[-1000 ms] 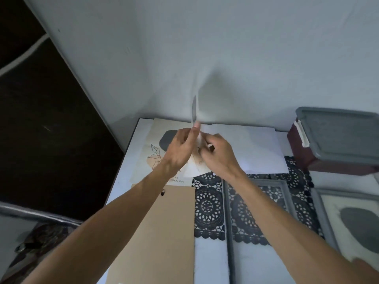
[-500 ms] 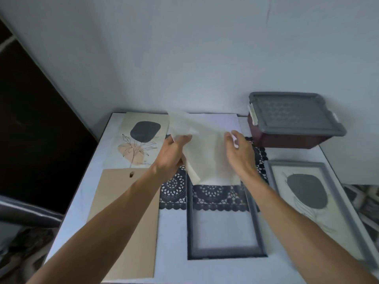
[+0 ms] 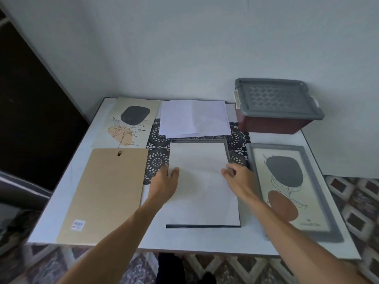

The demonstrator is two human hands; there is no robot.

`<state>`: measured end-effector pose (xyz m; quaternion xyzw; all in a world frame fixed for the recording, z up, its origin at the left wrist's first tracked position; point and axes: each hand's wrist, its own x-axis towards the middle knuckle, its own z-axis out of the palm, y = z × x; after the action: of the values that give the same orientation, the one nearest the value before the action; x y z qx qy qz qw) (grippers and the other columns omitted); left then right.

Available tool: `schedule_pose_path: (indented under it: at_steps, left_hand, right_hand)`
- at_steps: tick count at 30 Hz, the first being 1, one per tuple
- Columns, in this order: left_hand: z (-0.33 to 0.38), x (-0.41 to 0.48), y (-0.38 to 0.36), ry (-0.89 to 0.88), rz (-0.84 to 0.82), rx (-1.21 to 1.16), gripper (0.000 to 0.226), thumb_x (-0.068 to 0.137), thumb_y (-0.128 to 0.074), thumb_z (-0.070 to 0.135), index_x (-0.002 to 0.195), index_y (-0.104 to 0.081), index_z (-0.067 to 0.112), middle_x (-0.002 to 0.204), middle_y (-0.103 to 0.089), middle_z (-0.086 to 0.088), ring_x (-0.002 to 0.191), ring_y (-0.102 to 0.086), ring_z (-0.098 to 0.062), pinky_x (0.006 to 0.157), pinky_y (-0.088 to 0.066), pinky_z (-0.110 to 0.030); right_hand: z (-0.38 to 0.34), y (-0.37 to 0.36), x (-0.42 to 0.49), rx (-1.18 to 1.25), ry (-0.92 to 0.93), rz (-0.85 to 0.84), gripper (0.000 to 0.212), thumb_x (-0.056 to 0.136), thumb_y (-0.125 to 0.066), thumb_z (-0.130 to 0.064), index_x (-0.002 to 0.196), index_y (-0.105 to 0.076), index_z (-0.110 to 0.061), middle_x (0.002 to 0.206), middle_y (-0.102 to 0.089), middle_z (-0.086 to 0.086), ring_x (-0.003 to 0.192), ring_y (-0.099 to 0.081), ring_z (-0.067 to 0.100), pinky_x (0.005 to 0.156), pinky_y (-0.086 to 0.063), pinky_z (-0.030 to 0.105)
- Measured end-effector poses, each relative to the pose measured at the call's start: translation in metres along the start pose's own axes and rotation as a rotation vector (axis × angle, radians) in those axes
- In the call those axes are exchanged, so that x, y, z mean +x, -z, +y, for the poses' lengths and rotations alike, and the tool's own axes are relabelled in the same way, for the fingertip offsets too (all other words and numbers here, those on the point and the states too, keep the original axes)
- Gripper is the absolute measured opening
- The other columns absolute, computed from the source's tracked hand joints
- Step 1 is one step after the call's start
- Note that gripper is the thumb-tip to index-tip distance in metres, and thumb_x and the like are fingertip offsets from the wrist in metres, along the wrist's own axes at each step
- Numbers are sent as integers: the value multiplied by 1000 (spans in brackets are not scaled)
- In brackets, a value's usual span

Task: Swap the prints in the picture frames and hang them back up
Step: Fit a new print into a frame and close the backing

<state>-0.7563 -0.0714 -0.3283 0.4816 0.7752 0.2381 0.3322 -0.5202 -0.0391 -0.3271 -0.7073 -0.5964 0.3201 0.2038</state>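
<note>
Paper (image 3: pixel 202 187) lies in frame (image 3: pixel 226 149), left hand (image 3: pixel 164 185) and right hand (image 3: pixel 241 179) touching it.

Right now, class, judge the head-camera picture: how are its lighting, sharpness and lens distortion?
Head view: dim, bluish light with soft shadows and no glare; the wide lens bows the table edges; the white sheet at centre looks fairly sharp, while the framed print and floor at right smear with blur.

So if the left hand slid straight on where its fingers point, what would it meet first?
The left hand would cross the pale sheet it touches and probably meet the grey picture frame at its far rail first; loose white papers lie beyond. Depth is unclear.
</note>
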Motion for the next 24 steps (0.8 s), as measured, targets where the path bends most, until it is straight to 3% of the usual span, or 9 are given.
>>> schedule_pose_path:
  at_steps: [2,5,10,15,18,20,24]
  left_hand:
    - [-5,-3,0,-12,39,197,41,101,-35,45,81,-50,13,71,-51,-3,72,-51,-28,64,-39,-33]
    - [-16,-2,3,-51,51,409,45,100,-34,50,69,-44,18,70,-51,-3,67,-51,-29,62,-41,-33]
    - [-20,4,4,-117,73,567,44,99,-36,53,71,-45,20,83,-63,-5,70,-53,-28,61,-42,-32]
    - [-17,13,4,-127,70,654,46,98,-39,56,96,-59,15,101,-65,-7,90,-65,-31,64,-41,-33]
    - [-15,16,4,-124,71,618,43,97,-44,55,110,-50,14,110,-58,-8,96,-64,-32,64,-39,-36]
    - [-16,17,1,-166,77,566,38,97,-49,49,112,-44,15,110,-51,-9,97,-61,-33,63,-42,-37]
    - [-15,19,-3,-326,48,589,32,98,-52,42,120,-50,19,117,-44,-8,103,-52,-28,75,-51,-38]
  right_hand:
    - [1,-1,-6,-60,17,12,32,95,-63,-32,116,-69,-8,113,-72,5,99,-68,23,86,-55,35]
    - [1,-5,-10,-150,34,27,33,94,-62,-35,104,-67,-4,103,-73,9,92,-67,28,79,-57,41]
    - [-6,-12,-12,-314,16,57,27,98,-57,-38,112,-69,-19,113,-59,12,94,-62,34,65,-41,32]
    - [-7,-22,-9,-333,10,90,33,98,-55,-37,123,-67,-19,115,-56,14,96,-62,35,66,-43,31]
    - [-7,-24,-8,-349,-5,112,32,97,-53,-29,124,-68,-20,113,-55,16,95,-60,36,69,-47,34]
    - [-8,-25,-8,-396,-9,148,34,94,-54,-24,124,-68,-24,112,-54,16,96,-56,36,70,-42,33]
    - [-6,-23,-7,-363,-30,141,35,95,-55,-22,129,-64,-28,119,-52,15,100,-57,34,70,-40,32]
